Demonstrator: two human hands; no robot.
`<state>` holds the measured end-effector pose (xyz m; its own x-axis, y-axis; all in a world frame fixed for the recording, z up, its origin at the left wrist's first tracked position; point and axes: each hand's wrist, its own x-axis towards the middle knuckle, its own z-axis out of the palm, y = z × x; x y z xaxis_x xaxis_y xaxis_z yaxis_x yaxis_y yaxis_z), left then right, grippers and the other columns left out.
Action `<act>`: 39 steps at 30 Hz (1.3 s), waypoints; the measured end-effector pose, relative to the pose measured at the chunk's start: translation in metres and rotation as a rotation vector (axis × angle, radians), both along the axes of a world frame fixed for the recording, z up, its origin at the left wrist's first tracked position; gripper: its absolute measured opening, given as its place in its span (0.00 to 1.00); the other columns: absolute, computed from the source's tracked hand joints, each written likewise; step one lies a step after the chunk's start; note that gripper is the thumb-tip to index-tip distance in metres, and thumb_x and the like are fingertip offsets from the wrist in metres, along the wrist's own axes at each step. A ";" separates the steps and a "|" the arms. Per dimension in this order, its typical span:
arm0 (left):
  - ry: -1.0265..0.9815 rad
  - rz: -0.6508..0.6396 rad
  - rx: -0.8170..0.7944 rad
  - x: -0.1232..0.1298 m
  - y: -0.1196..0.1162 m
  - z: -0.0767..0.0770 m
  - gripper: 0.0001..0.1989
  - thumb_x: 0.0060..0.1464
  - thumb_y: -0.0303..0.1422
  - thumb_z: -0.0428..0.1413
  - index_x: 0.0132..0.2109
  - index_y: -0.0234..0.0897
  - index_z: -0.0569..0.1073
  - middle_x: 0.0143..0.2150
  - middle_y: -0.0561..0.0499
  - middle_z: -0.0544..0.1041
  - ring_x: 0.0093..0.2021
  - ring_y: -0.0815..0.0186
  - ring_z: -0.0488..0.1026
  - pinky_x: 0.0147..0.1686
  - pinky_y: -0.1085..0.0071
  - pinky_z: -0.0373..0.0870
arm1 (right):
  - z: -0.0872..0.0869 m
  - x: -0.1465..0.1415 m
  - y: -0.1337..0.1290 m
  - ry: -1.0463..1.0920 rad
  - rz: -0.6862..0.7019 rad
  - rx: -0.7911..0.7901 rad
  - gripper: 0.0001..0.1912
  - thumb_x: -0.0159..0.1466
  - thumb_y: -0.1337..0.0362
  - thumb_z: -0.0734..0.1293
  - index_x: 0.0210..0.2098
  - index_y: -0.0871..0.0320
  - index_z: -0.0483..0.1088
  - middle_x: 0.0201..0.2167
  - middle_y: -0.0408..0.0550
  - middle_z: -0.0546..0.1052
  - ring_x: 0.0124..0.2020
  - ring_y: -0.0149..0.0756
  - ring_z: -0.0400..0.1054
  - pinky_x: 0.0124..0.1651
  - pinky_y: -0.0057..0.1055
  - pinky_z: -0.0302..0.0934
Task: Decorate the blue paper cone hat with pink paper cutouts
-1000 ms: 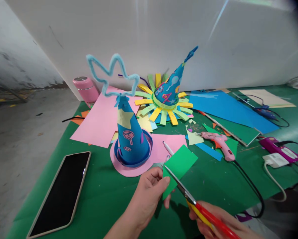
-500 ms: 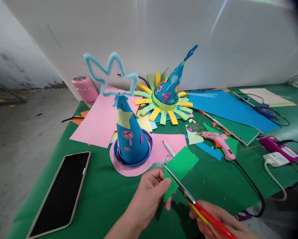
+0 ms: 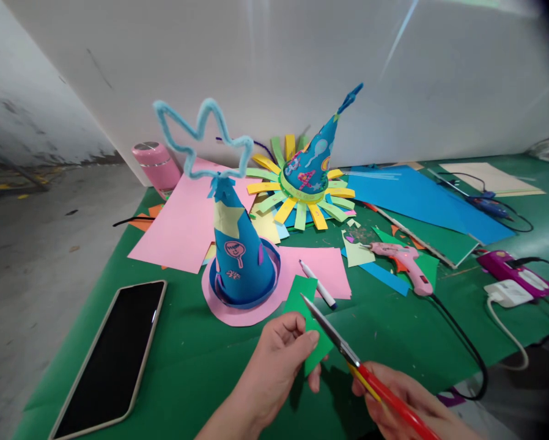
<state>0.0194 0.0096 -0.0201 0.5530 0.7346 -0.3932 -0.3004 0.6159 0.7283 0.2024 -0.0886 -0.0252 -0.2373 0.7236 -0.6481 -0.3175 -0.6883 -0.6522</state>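
Observation:
Between the thumb and fingers of my left hand [image 3: 283, 354] is a piece of green paper [image 3: 304, 290], tilted up off the table. My right hand [image 3: 394, 391] grips scissors [image 3: 332, 333] with red and yellow handles. Their blades look closed and lie in front of the paper, tips near its middle. Just beyond my left hand stands a blue paper cone hat [image 3: 240, 269] with a pink brim and a pale star. A light-blue fuzzy star outline [image 3: 201, 131] rises from its tip. Behind the green paper, a white marker [image 3: 319, 284] rests on pink paper [image 3: 334, 263].
A phone [image 3: 114, 354] lies at the left, a pink flask [image 3: 158, 168] stands behind. A second cone hat [image 3: 313, 165] has yellow and green strips around it. To the right are a pink glue gun [image 3: 405, 260] with its cord, a purple power strip [image 3: 515, 272] and blue paper [image 3: 421, 195].
The green paper has turned in my left hand and now shows a narrower face, uncovering more of the marker. The scissor blades look closed now; before, they lay across the paper.

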 end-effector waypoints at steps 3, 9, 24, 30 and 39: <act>0.005 0.009 0.001 -0.002 0.000 0.000 0.12 0.47 0.31 0.56 0.24 0.36 0.60 0.20 0.56 0.70 0.14 0.74 0.67 0.18 0.78 0.56 | 0.004 0.000 0.004 -0.013 -0.080 -0.024 0.23 0.45 0.50 0.72 0.37 0.54 0.70 0.20 0.38 0.61 0.18 0.21 0.52 0.20 0.18 0.47; 0.033 0.040 -0.026 -0.001 -0.001 0.005 0.12 0.45 0.32 0.59 0.24 0.36 0.63 0.19 0.58 0.67 0.21 0.70 0.70 0.26 0.74 0.60 | 0.020 -0.015 0.020 -0.301 -0.299 0.144 0.22 0.47 0.53 0.72 0.38 0.53 0.68 0.26 0.41 0.67 0.25 0.26 0.62 0.25 0.19 0.58; 0.114 0.046 0.030 -0.001 -0.005 -0.002 0.07 0.44 0.31 0.60 0.30 0.34 0.69 0.20 0.56 0.72 0.19 0.72 0.67 0.24 0.75 0.61 | 0.014 -0.049 0.064 -0.248 -0.417 0.368 0.21 0.46 0.62 0.74 0.36 0.56 0.63 0.26 0.38 0.66 0.25 0.26 0.61 0.25 0.21 0.56; 0.131 0.046 -0.007 0.003 -0.007 0.000 0.08 0.43 0.32 0.59 0.31 0.35 0.68 0.16 0.56 0.73 0.16 0.71 0.67 0.21 0.75 0.59 | 0.015 -0.044 0.069 -0.282 -0.407 0.390 0.21 0.49 0.56 0.70 0.37 0.57 0.61 0.24 0.38 0.65 0.16 0.19 0.51 0.15 0.20 0.43; 0.139 0.064 -0.031 0.004 -0.005 0.002 0.09 0.42 0.32 0.60 0.30 0.36 0.67 0.16 0.55 0.73 0.15 0.71 0.67 0.21 0.74 0.60 | 0.023 -0.038 0.065 -0.274 -0.389 0.395 0.17 0.52 0.58 0.69 0.37 0.57 0.62 0.26 0.39 0.64 0.18 0.20 0.52 0.18 0.21 0.46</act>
<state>0.0236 0.0048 -0.0186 0.4444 0.7526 -0.4858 -0.2373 0.6219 0.7463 0.1648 -0.0238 -0.0023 0.2288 0.9215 -0.3137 -0.2817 -0.2458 -0.9275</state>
